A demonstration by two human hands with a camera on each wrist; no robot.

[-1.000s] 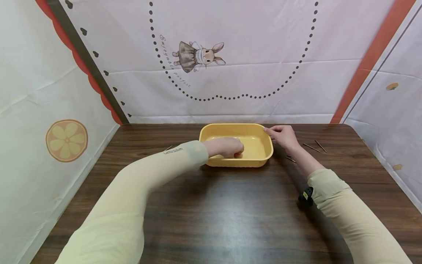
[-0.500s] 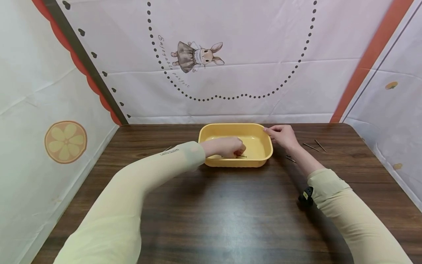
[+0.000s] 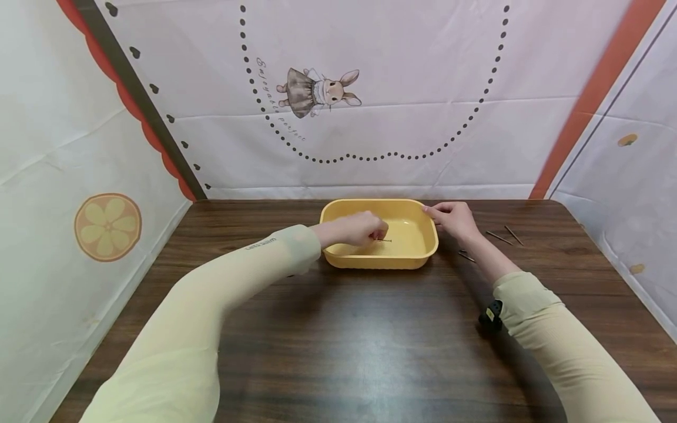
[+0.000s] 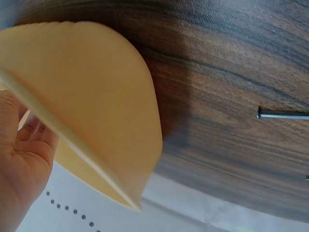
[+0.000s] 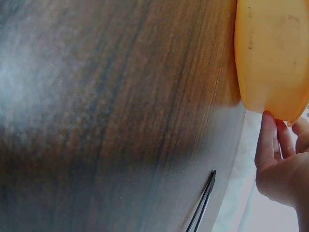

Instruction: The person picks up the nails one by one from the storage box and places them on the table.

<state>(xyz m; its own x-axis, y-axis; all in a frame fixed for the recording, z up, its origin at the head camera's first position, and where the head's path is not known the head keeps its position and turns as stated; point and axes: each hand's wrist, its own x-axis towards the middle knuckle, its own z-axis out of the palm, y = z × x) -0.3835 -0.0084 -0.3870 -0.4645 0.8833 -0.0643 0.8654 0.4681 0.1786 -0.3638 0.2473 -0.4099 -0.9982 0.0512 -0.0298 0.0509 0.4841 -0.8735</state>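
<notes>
A yellow plastic basin (image 3: 381, 262) stands at the back of the dark wood-grain table. My left hand (image 3: 359, 228) reaches over its left side, fingers curled low inside, pinching a thin nail (image 3: 385, 240) whose end sticks out to the right. The fingertips are hidden in the head view. In the left wrist view the left hand (image 4: 26, 154) shows past the basin's rim (image 4: 72, 142). At the basin's right end my right hand (image 3: 456, 220) grips the rim, thumb on top; in the right wrist view its fingers (image 5: 268, 133) press the outer wall.
Several loose nails (image 3: 499, 237) lie on the table right of the basin. Another nail (image 4: 285, 115) lies left of it, mostly covered by my sleeve in the head view. A printed fabric backdrop (image 3: 402, 129) rises directly behind the table's back edge.
My left hand has drawn back slightly and leftward inside the basin, and the nail came into view and moved along with it. My right hand has kept its place on the rim.
</notes>
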